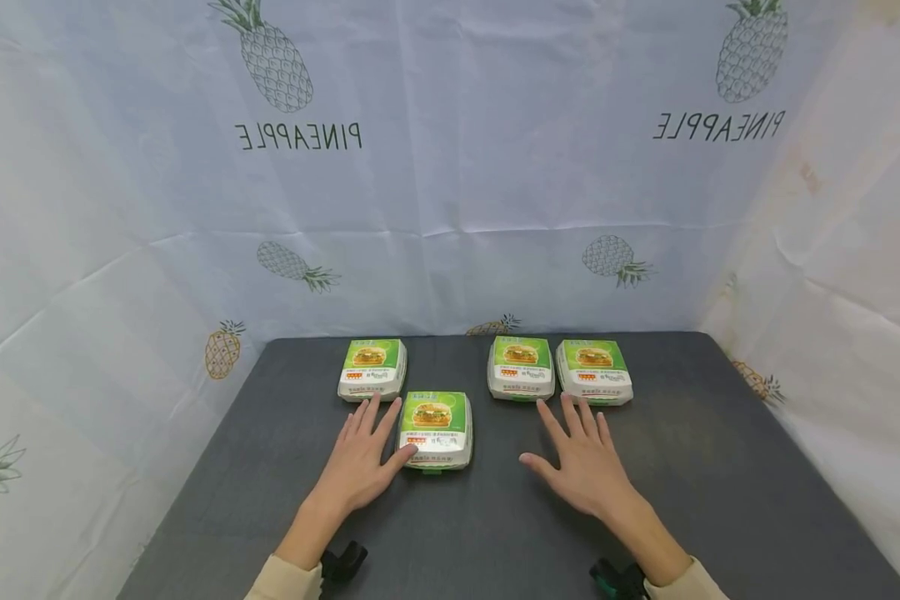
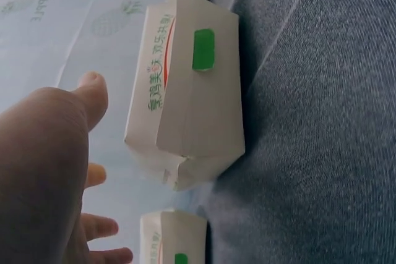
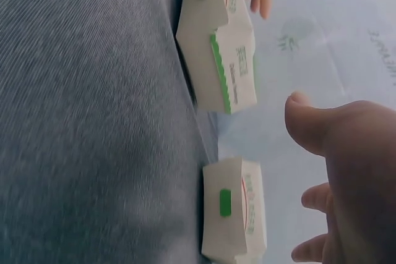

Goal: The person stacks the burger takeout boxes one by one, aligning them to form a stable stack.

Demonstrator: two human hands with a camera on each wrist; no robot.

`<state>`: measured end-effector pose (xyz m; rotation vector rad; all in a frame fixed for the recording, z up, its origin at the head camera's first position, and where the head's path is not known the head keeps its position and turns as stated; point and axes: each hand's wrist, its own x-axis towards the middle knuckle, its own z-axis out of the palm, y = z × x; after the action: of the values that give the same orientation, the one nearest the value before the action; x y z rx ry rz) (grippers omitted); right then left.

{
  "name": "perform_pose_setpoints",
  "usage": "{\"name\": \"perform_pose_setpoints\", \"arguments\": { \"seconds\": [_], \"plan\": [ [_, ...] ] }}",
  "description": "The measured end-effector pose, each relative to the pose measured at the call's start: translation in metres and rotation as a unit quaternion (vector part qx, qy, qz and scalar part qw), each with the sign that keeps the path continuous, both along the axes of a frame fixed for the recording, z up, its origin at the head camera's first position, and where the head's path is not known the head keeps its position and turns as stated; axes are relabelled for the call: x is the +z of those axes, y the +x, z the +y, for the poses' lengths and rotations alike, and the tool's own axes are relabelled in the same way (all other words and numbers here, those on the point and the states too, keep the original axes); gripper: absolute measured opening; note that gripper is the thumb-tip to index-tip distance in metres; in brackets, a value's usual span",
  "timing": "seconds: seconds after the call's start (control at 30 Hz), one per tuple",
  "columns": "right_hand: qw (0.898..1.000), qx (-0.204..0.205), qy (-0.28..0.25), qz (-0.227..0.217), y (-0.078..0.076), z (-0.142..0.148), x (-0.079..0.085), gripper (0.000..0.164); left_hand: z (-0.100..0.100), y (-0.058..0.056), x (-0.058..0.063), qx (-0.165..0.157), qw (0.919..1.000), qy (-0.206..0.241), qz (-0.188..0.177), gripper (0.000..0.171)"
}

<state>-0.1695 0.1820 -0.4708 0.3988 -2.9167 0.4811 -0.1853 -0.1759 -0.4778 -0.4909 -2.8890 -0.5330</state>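
A white-and-green burger box (image 1: pixel 437 425) with a burger picture on its lid sits closed on the dark tabletop, nearest the person. My left hand (image 1: pixel 360 467) is spread flat-fingered beside it, the thumb overlapping its left edge in the head view. Just beyond those fingertips is a matching box (image 1: pixel 371 367). My right hand (image 1: pixel 588 471) has its fingers spread too, with nothing held. Its fingertips are close before two more such boxes, one at centre right (image 1: pixel 521 367) and one at far right (image 1: pixel 596 375). A green tab shows on the near box (image 2: pixel 204 103) in the left wrist view.
The dark grey table (image 1: pixel 487 533) ends at a white cloth backdrop (image 1: pixel 450 167) printed with pineapples, which also hangs along both sides. A black wrist device (image 1: pixel 342 562) is strapped at the left sleeve, and another (image 1: pixel 618 579) at the right.
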Motion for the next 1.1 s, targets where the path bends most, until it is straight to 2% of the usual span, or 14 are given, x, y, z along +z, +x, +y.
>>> {"name": "perform_pose_setpoints", "arguments": {
  "seconds": [0.2,0.5,0.8,0.93,1.1],
  "plan": [
    [0.999,0.014,-0.030,-0.014,-0.004,-0.014,0.003,0.087,0.009,-0.002,0.003,-0.003,0.9997,0.019,-0.014,0.079],
    [0.993,0.030,-0.099,-0.062,-0.009,-0.038,0.010,0.087,0.017,-0.007,0.005,-0.009,0.9950,0.094,-0.032,0.070],
    [0.964,0.070,-0.218,-0.133,-0.020,-0.055,0.007,0.079,0.015,-0.009,0.003,-0.004,0.9843,0.163,-0.068,0.066],
    [0.954,0.076,-0.254,-0.143,-0.023,-0.063,0.004,0.074,0.014,-0.012,0.001,-0.005,0.9754,0.197,-0.098,0.068],
    [0.940,0.066,-0.297,-0.157,-0.027,-0.073,0.001,0.068,0.014,-0.016,-0.002,-0.006,0.9593,0.248,-0.136,0.070]
  ]
}}
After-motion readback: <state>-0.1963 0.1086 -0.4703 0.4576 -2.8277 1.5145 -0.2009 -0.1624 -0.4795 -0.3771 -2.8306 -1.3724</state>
